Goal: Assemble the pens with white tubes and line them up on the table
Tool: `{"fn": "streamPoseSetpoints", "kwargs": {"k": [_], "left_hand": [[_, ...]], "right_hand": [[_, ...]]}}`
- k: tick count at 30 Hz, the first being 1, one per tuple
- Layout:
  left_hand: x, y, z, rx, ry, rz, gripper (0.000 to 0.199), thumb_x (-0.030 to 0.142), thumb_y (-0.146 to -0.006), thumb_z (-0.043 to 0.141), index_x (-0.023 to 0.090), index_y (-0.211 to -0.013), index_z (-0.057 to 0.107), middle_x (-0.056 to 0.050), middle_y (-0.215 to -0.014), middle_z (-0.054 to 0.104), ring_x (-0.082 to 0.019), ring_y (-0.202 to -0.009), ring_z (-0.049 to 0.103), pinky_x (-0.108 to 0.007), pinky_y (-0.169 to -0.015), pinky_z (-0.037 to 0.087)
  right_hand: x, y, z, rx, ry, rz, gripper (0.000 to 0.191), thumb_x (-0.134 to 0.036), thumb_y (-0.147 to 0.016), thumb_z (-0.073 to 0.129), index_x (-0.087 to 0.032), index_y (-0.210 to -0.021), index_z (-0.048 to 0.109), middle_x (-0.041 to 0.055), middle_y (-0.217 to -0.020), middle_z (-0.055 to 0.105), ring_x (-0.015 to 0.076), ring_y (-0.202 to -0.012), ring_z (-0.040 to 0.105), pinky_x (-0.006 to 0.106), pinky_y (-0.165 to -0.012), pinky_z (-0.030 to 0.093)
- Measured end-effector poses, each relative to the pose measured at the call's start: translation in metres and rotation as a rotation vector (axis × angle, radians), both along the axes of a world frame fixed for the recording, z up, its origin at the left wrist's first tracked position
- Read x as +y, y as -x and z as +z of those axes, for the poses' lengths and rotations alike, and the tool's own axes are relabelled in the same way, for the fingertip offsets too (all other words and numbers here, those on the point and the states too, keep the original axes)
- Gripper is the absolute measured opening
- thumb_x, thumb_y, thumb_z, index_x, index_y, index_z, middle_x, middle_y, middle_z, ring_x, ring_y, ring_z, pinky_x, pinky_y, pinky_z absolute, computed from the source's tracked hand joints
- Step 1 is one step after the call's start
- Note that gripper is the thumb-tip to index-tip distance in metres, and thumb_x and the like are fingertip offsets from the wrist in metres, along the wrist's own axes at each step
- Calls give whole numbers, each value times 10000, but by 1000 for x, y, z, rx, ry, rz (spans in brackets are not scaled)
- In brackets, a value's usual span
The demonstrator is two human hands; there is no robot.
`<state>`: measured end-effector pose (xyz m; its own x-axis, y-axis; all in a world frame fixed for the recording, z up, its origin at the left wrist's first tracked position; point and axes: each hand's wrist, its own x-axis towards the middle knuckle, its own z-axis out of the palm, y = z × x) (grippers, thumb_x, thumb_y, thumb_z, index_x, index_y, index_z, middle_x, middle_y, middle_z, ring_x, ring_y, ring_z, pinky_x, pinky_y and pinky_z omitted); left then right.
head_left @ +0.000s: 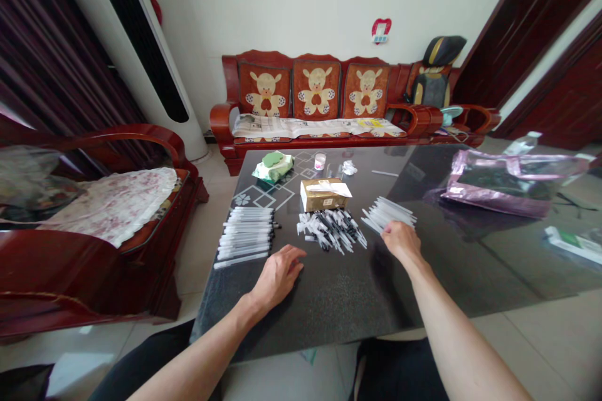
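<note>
My right hand is at the near edge of a pile of translucent white pen barrels, its fingers closed on a barrel; the fingertips are partly hidden. My left hand rests on the dark table, fingers loosely bent and apart, with nothing in it. Just left of that hand, a row of pens with clear barrels and dark ends lies stacked side by side. Between my hands and farther back is a heap of small black and white pen parts.
A gold tissue box stands behind the heap. Farther back are a green wipes pack, a small white jar and crumpled tissue. A purple clear bag lies right. A wooden sofa stands beyond the table.
</note>
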<state>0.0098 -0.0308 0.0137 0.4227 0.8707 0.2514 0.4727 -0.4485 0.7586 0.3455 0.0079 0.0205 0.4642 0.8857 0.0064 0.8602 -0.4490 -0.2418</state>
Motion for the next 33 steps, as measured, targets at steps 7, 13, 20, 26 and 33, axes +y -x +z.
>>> {"fn": "streamPoseSetpoints", "kwargs": {"k": [7, 13, 20, 26, 33], "left_hand": [[3, -9, -6, -468, 531, -19, 354, 376, -734, 646, 139, -997, 650, -80, -737, 672, -177, -628, 632, -263, -554, 488], [6, -9, -8, -609, 695, 41, 371, 468, -731, 640, 106, -812, 613, -90, -670, 667, -156, -570, 640, -232, -511, 494], [16, 2, -6, -799, 803, 212, 327, 437, -749, 639, 126, -826, 576, -63, -659, 666, -139, -583, 652, -211, -516, 507], [16, 3, -6, -860, 846, 231, 282, 396, -755, 649, 127, -806, 584, -41, -623, 646, -125, -561, 643, -198, -506, 508], [21, 6, -7, -937, 846, 242, 237, 339, -772, 652, 112, -821, 605, -33, -640, 632, -115, -583, 642, -194, -522, 516]], "right_hand": [[-49, 121, -7, 886, 27, 578, 109, -268, -707, 587, -168, -748, 607, -38, -497, 540, 85, -405, 477, 168, -364, 312], [-49, 138, -5, 785, -6, 641, 197, -348, -788, 533, -168, -752, 607, -20, -508, 573, 95, -421, 497, 184, -409, 329], [-17, 95, -5, -13, -110, 440, 270, -432, -807, 550, -195, -712, 636, 63, -687, 669, 186, -678, 622, 246, -571, 357], [-15, 104, -14, -166, -7, 497, 199, -345, -838, 524, -190, -789, 639, 89, -765, 689, 200, -712, 642, 250, -565, 337], [-19, 99, -4, -136, -140, 445, 244, -295, -851, 446, -190, -701, 609, 77, -654, 658, 182, -612, 609, 255, -527, 298]]}}
